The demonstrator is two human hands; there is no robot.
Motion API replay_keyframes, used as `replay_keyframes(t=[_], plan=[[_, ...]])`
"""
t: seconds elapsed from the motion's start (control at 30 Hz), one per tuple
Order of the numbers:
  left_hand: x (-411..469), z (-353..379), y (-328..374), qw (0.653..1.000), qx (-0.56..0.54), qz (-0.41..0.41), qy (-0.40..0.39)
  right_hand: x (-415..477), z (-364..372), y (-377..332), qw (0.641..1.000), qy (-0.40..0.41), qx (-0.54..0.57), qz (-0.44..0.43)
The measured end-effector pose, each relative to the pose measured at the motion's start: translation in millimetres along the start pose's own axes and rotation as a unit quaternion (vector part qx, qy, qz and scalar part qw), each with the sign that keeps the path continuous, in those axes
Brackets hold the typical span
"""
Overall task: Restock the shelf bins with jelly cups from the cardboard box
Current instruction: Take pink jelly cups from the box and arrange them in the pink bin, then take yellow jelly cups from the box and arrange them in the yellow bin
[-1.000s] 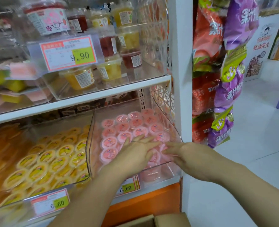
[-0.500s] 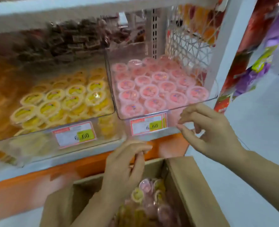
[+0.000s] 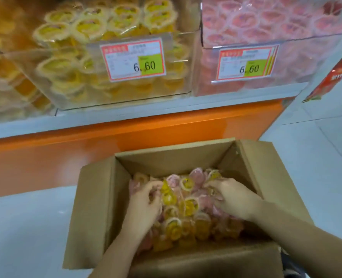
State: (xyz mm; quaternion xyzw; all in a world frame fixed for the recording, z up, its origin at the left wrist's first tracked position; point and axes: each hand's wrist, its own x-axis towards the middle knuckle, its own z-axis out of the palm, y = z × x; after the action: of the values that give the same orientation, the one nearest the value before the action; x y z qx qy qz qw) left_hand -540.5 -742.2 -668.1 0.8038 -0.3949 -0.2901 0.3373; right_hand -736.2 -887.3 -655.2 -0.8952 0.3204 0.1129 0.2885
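**Both hands deep in the box of jelly cups**

The cardboard box (image 3: 95,197) stands open on the pale floor (image 3: 25,227) at 6 o'clock in the view, with its flaps spread outward. It sits just in front of the orange shelf base (image 3: 146,127), which runs across at the box's 12 o'clock. Inside lies a loose heap of jelly cups (image 3: 188,206), yellow and pink mixed and tipped at all angles.

The left hand (image 3: 144,205) is in the heap at the box's 9 o'clock, palm down, with its fingers curled in among the cups beside a yellow one. The right hand (image 3: 234,199) is at the box's 3 o'clock, its fingers bent down into pink and yellow cups near the far right corner. The picture is soft here, so it cannot be told whether either hand has closed round a cup. The two hands are apart, with cups showing between them.

On the shelf above the orange base, two clear bins stand side by side. The yellow-cup bin (image 3: 126,97) is at 11 o'clock and the pink-cup bin (image 3: 298,63) at 1 o'clock, and both hold cups stacked lid-up. Each bin has a price tag on its front wall, the left price tag (image 3: 133,59) and the right price tag (image 3: 247,62), and both read 6.60. A red snack bag (image 3: 334,77) hangs at 2 o'clock by the right edge.
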Motion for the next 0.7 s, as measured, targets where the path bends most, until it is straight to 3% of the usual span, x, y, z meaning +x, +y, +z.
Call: replay_keyframes(t=[0.17, 0.3, 0.7], plan=[[5.0, 5.8, -23.8, 0.973, 0.094, -0.082, -0.196, 26.1, 20.6, -17.6, 0.993, -0.116, 0.006, -0.023], [14.2, 11.7, -35.6, 0.948, 0.148, -0.098, -0.264, 40.2, 51.2, -30.4, 0.975, -0.2, -0.083, -0.047], [21.3, 25.6, -45.4, 0.905, 0.123, -0.108, -0.393, 57.3, 62.7, -22.5, 0.98, -0.193, -0.054, -0.011]])
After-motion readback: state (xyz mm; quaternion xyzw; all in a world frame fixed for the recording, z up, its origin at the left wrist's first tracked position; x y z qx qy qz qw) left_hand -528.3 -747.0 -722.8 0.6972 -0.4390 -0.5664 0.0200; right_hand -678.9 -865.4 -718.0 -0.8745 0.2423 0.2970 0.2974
